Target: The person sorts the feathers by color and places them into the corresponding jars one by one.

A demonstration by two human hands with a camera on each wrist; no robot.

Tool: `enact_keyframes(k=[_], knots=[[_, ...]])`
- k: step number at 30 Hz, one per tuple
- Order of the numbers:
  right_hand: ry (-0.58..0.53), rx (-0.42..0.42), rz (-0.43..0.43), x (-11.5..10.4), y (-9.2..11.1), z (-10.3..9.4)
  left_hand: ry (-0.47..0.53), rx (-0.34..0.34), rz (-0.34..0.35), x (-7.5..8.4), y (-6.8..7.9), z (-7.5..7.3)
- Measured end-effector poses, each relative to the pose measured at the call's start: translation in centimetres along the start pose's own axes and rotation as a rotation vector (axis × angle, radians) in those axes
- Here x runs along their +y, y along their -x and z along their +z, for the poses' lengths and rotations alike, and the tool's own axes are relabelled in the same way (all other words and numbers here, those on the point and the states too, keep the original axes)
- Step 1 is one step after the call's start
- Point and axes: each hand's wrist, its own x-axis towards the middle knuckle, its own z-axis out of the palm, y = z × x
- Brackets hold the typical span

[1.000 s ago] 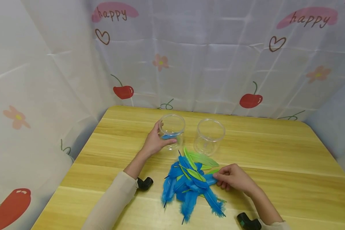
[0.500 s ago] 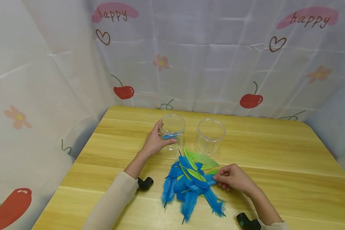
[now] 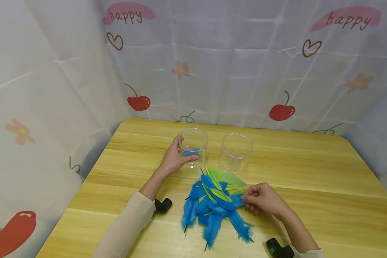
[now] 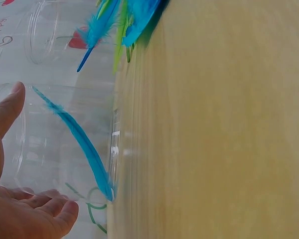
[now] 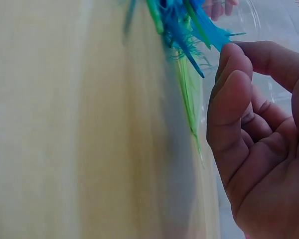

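Observation:
My left hand (image 3: 175, 157) holds a clear jar (image 3: 195, 144) from its left side, thumb across the front and fingers round the back. Inside that upright jar a single blue feather (image 4: 84, 142) leans against the wall. At the right edge of a heap of blue and green feathers (image 3: 213, 208), my right hand (image 3: 266, 201) pinches a blue feather (image 5: 214, 34) between thumb and index finger. The other fingers of this hand are curled in towards the palm. Most of the pinched feather overlaps the heap.
To the right of the held jar stands a second clear jar (image 3: 236, 154), just behind the heap. Everything rests on a wooden table (image 3: 309, 172). A printed curtain (image 3: 225, 79) hangs along its back edge. Black wrist devices (image 3: 162, 205) show beside both sleeves.

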Motion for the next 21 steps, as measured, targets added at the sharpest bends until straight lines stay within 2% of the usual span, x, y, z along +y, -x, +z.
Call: enact_keyframes(k=[7, 16, 21], knots=[[-0.042, 0.023, -0.022, -0.5, 0.4, -0.5, -0.01, 0.005, 0.002, 0.0, 0.0, 0.0], [-0.181, 0.017, -0.102, -1.0, 1.1, -1.3, -0.007, 0.005, 0.005, 0.0, 0.0, 0.0], [-0.204, 0.023, -0.121, -1.3, 1.5, -1.8, -0.005, 0.003, 0.01, 0.0, 0.0, 0.0]])
